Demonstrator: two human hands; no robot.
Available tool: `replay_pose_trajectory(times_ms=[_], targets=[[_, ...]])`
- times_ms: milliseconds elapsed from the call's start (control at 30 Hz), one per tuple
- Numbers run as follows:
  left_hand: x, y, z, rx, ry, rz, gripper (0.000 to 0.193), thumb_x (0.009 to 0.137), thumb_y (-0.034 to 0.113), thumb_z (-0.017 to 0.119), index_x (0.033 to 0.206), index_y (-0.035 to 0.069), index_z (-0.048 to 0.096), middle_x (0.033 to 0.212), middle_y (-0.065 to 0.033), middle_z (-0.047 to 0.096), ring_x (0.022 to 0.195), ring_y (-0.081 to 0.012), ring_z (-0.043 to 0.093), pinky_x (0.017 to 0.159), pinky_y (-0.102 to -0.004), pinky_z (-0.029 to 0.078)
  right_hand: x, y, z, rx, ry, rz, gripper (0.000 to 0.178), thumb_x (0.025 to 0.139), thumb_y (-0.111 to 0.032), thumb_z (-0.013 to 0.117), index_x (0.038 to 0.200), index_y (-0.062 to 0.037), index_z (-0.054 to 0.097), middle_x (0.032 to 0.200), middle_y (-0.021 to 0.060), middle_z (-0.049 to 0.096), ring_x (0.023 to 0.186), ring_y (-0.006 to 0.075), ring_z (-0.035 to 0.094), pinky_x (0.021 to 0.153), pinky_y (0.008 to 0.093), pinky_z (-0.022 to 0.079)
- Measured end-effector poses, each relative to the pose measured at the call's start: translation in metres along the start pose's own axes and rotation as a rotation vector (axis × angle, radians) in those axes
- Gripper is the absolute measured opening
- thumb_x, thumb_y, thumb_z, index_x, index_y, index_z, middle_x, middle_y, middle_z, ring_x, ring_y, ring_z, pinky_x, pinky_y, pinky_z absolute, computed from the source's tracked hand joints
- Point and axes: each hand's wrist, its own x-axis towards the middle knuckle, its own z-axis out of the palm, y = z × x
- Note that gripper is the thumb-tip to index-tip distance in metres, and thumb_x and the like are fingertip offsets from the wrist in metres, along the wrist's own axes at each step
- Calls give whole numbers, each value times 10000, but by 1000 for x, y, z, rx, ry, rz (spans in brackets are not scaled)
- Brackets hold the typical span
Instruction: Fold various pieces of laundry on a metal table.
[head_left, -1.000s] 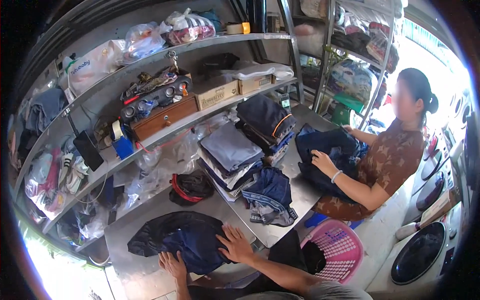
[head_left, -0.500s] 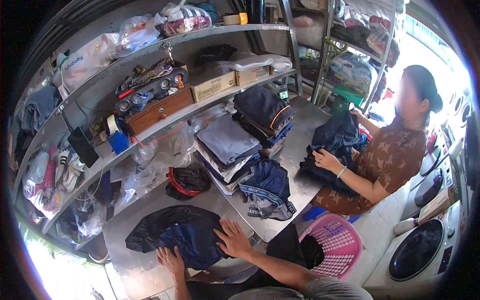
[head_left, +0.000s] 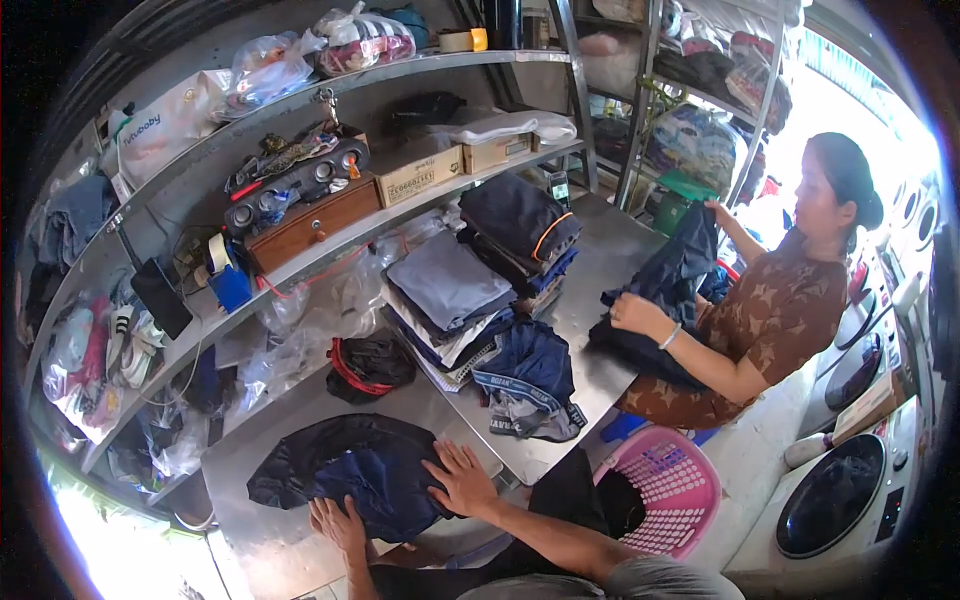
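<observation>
A dark navy and black piece of clothing [head_left: 350,460] lies bunched in a rounded heap on the near metal table [head_left: 240,530]; its exact kind cannot be told. My left hand [head_left: 338,525] rests on its near edge, fingers stretched out. On its right side lies my right hand [head_left: 462,483], flat with the fingers spread. Just beyond the heap sits a small black bundle with red trim [head_left: 370,365]. Farther right are a stack of folded clothes [head_left: 450,280] and navy underwear with lettered waistbands [head_left: 528,370].
Across the table, a co-worker [head_left: 775,300] holds up a dark garment [head_left: 665,290]. A pink laundry basket [head_left: 680,485] stands at my right, near a front-loading washer [head_left: 835,500]. Shelves [head_left: 340,240] with bags, a wooden drawer box [head_left: 315,222] and a tape dispenser [head_left: 230,275] line the far left.
The co-worker has lifted and stretched the dark garment, one hand raised higher. My hands stay in place on the heap. The whole view has shifted slightly.
</observation>
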Motion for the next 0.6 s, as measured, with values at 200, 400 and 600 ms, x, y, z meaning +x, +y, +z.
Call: replay_pose_trajectory(times_ms=[200, 400, 600], targets=[[1, -7, 6, 13, 18, -19, 578, 1025, 396, 611, 1291, -116, 618, 1465, -305, 552, 1447, -467, 427, 1199, -576, 275, 3, -2, -1, 12, 11, -14, 590, 1010, -449, 598, 1531, -179, 527, 1673, 205, 332, 1569, 401, 267, 1263, 570, 226], [2, 4, -3, 10, 41, -14, 541, 994, 396, 649, 1242, -85, 659, 1412, -258, 574, 1419, -442, 450, 1172, -563, 315, 4, -4, -7, 33, 55, -74, 586, 987, -436, 636, 1497, -158, 561, 1631, 227, 389, 1527, 430, 333, 1236, 589, 266], [7, 10, -22, -35, 59, 11, 472, 965, 382, 672, 1140, -56, 680, 1372, -251, 592, 1404, -431, 457, 1164, -567, 318, 4, -3, -2, 14, 82, -72, 582, 959, -415, 671, 1466, -141, 586, 1593, 250, 425, 1487, 459, 374, 1198, 628, 298]])
